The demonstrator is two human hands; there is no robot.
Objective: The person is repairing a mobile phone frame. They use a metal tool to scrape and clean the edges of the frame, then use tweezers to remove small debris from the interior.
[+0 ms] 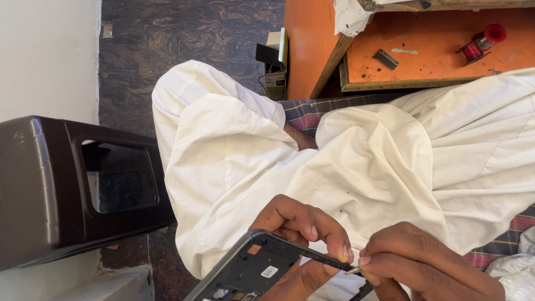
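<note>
My left hand (304, 234) grips a dark phone frame (253, 267) with its back cover off, thumb and fingers on its upper edge. The frame tilts up from the bottom of the view, with a small white sticker inside it. My right hand (423, 267) pinches a thin metal tool (352, 271) whose tip touches the frame's right edge, beside my left fingertips. Both hands work above my lap, which is covered in white cloth (345, 167).
A dark brown plastic stool (56, 189) stands on the left. An orange wooden shelf (434, 50) at the top right holds a red wire spool (482, 42) and a small grey piece (385, 58). Checked fabric (304, 111) lies under me on dark stone floor (184, 33).
</note>
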